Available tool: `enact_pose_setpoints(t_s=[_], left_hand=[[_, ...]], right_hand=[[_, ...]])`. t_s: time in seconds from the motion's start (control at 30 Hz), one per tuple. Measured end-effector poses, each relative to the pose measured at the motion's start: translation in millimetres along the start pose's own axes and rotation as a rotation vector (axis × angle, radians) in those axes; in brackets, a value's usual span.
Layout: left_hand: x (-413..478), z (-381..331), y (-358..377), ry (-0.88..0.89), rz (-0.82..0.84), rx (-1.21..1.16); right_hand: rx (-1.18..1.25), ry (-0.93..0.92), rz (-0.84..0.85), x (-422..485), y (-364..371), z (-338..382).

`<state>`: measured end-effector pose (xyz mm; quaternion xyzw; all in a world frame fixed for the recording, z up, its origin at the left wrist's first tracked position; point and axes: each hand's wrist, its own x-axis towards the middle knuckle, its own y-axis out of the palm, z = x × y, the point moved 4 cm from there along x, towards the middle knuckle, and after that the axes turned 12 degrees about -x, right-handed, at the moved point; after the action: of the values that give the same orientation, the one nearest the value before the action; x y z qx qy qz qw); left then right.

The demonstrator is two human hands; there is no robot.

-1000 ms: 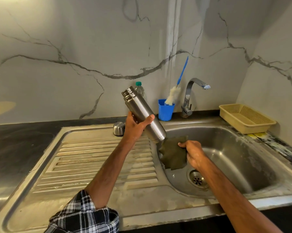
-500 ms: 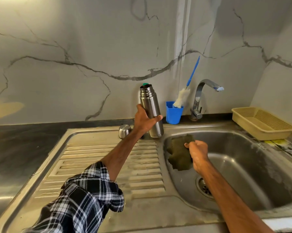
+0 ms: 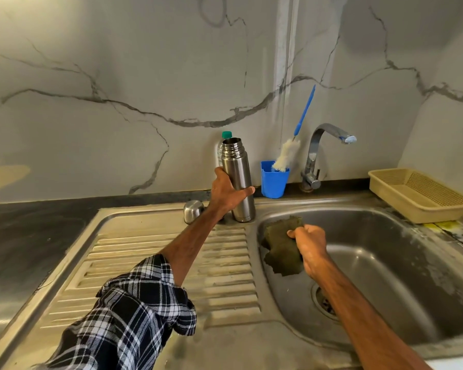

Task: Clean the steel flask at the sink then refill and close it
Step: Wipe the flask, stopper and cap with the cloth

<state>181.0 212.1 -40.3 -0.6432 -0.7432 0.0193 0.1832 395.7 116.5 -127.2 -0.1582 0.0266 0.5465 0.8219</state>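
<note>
A dark countertop (image 3: pixel 25 236) runs off the left edge, and beside it the ribbed steel drainboard (image 3: pixel 145 263) offers broad open room, crossed only by the left forearm in its rolled plaid sleeve (image 3: pixel 129 316). At the drainboard's back edge a small rounded steel cap (image 3: pixel 193 211) sits just left of the wrist. The left hand (image 3: pixel 226 193) is wrapped round the lower half of the steel flask (image 3: pixel 237 180), thumb across its front and fingers hidden behind it. The flask stands upright with its base on the flat strip between drainboard and basin, near the back wall. Its body is brushed steel with a ringed, threaded neck and an open dark mouth. Close behind it a plastic bottle (image 3: pixel 226 134) is almost wholly hidden; only its green top and a sliver of clear shoulder show. To the right a blue cup (image 3: pixel 273 182) holds a bottle brush (image 3: pixel 287 156) whose blue handle leans up toward the marble wall, and next stands the chrome tap (image 3: pixel 321 145), its spout turned right over the basin. Lower, the right hand (image 3: pixel 309 244) is closed round a dark green scouring cloth (image 3: pixel 282 247) inside the sink basin (image 3: pixel 385 263), close to its left wall; whether the cloth touches the steel cannot be told. The forearm covers part of the drain (image 3: pixel 325 303). The rest of the basin lies open. A yellow plastic basket (image 3: pixel 417 193) sits on the right rim, its far corner cut off by the frame.
</note>
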Motion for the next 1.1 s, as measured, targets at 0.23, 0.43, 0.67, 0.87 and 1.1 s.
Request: enact_pose_setpoints(t_s=[0.23,0.43,0.67,0.87,1.1], left_hand=[[-3,-4,3,0.035,0.009,0.042],[-3,-8,5,0.032,0.018,0.073],[-3,-6,2,-0.058,0.037,0.072],[-4,3,-1,-0.084,0.109,0.29],[-6,17,-21,-0.036,0.385,0.866]], right_hand=[[-0.005,0.013,0.003,-1,2,0],[-0.021,0.018,0.018,1,1,0],[-0.043,0.016,0.023,2,1,0],[-0.048,0.005,0.005,3,0,-1],[-0.016,-0.004,-0.004,3,-2,2]])
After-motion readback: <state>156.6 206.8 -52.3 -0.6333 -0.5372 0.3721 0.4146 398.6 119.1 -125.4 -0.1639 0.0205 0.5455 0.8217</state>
